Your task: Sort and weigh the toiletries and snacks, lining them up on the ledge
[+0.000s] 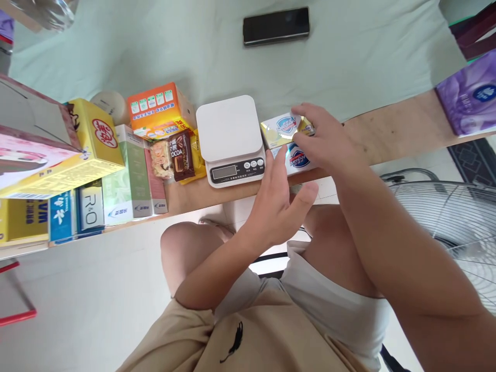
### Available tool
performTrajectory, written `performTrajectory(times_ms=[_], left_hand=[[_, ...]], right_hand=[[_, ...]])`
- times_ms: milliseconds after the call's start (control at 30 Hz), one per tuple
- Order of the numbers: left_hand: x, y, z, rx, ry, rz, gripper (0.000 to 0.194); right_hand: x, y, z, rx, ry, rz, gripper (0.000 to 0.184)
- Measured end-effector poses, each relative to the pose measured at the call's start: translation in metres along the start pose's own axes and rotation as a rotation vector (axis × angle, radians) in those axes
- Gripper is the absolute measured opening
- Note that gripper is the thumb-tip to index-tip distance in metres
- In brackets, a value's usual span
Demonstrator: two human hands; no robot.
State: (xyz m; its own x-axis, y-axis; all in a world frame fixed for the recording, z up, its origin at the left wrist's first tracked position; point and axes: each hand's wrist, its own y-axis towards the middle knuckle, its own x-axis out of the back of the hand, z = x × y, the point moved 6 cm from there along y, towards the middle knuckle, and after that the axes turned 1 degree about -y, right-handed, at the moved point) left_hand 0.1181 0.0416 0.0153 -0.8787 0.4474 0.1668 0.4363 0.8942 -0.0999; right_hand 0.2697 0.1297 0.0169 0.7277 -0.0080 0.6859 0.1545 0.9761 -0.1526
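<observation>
Two soap boxes lie side by side right of a white kitchen scale (230,132). The farther is a yellow-and-white soap box (277,132); the nearer is a white soap box with a dark blue oval label (298,157). My right hand (327,135) grips the right end of the yellow box, with fingers at its far edge and the thumb on the near side. My left hand (278,206) is open, its fingers stretched out at the left end of the white box and the thumb spread away. The scale's platform bears nothing, and its display looks blank.
Left of the scale stand an orange box (153,111), a cocoa snack packet (181,155), a yellow carton (98,142) and several upright boxes. A black phone (276,27) lies on the green cloth (349,57). Purple tissues (470,95) and a fan (457,222) are to the right.
</observation>
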Motion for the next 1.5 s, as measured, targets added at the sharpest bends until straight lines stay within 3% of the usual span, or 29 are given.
performTrajectory(times_ms=[167, 367, 633, 733, 833, 933, 1033, 1133, 1333, 1500], left_hand=[[-0.001, 0.007, -0.001, -0.020, 0.013, -0.031, 0.076], [-0.001, 0.008, 0.000, -0.021, 0.000, -0.044, 0.082], [0.001, 0.003, -0.001, 0.026, 0.179, -0.008, 0.095], [-0.001, 0.000, 0.000, 0.048, 0.342, 0.060, 0.087], [-0.005, -0.001, 0.000, -0.003, 0.500, 0.070, 0.076], [-0.010, 0.001, -0.003, -0.077, 0.618, 0.030, 0.071], [-0.014, 0.003, -0.008, -0.154, 0.706, 0.026, 0.068], [-0.019, 0.004, -0.015, -0.263, 0.766, 0.061, 0.066], [-0.022, 0.002, -0.016, -0.330, 0.848, 0.102, 0.058], [-0.022, 0.000, -0.009, -0.274, 0.858, 0.095, 0.067]], right_hand=[[0.004, 0.000, -0.003, 0.025, 0.008, 0.012, 0.063], [0.005, -0.002, 0.006, 0.032, -0.051, 0.143, 0.087], [0.003, 0.005, 0.014, -0.010, -0.131, 0.150, 0.072], [0.007, 0.001, 0.012, -0.043, -0.181, 0.159, 0.062], [0.009, -0.002, 0.006, -0.072, -0.178, 0.148, 0.060], [0.008, -0.002, 0.005, -0.004, -0.175, 0.120, 0.064], [0.003, -0.001, 0.016, 0.126, -0.229, 0.113, 0.069], [-0.007, 0.000, 0.032, 0.169, -0.297, 0.124, 0.069], [-0.018, 0.003, 0.047, 0.017, -0.345, 0.129, 0.050], [0.017, 0.008, 0.020, -0.141, -0.363, -0.013, 0.059]])
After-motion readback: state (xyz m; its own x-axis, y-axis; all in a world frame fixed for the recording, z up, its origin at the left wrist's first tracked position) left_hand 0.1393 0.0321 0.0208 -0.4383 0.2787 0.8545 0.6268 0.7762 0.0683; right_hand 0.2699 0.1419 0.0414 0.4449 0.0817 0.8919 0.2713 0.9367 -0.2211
